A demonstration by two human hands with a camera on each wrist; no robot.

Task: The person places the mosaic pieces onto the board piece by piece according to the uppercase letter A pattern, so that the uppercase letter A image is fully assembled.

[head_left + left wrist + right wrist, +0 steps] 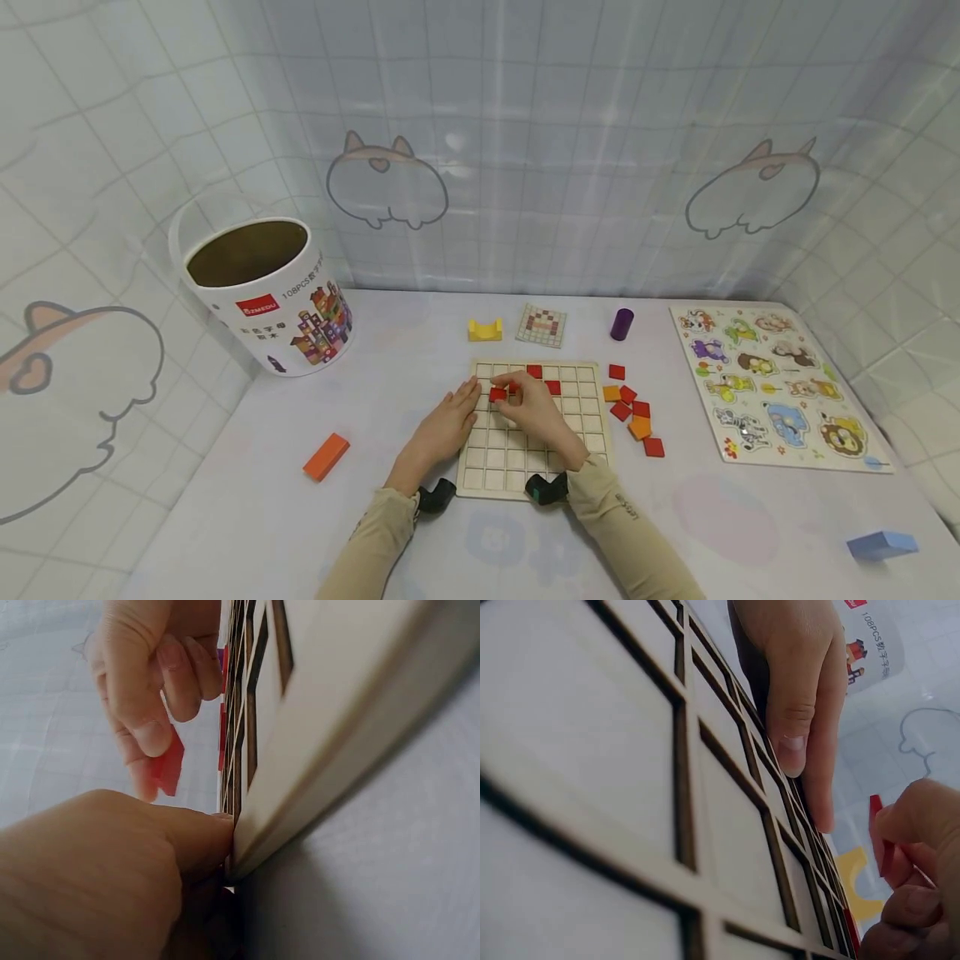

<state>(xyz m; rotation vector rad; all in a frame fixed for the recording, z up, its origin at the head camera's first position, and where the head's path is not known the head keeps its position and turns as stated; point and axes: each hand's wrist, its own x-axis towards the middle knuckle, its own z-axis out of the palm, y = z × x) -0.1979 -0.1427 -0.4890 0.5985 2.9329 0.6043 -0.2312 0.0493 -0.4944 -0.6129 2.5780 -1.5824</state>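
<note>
My right hand (536,414) pinches a red square tile (171,765) between thumb and fingers. In the right wrist view this tile (881,836) is held up off the wooden grid board (495,479), near its upper left. Along the board's left edge rests my left hand (444,425), fingers extended, its thumb (791,746) touching the rim. Red tiles sit in cells toward the board's far side, among them one at the top (534,371) and one to its right (552,387); my right hand partly covers another.
Loose red tiles (654,447) and orange tiles (640,428) lie right of the board. Behind it are a yellow arch block (485,332), a pattern card (551,337) and a purple cylinder (622,324). A bucket (300,325), orange block (326,457), animal puzzle (705,400) and blue block (881,546) stand farther out.
</note>
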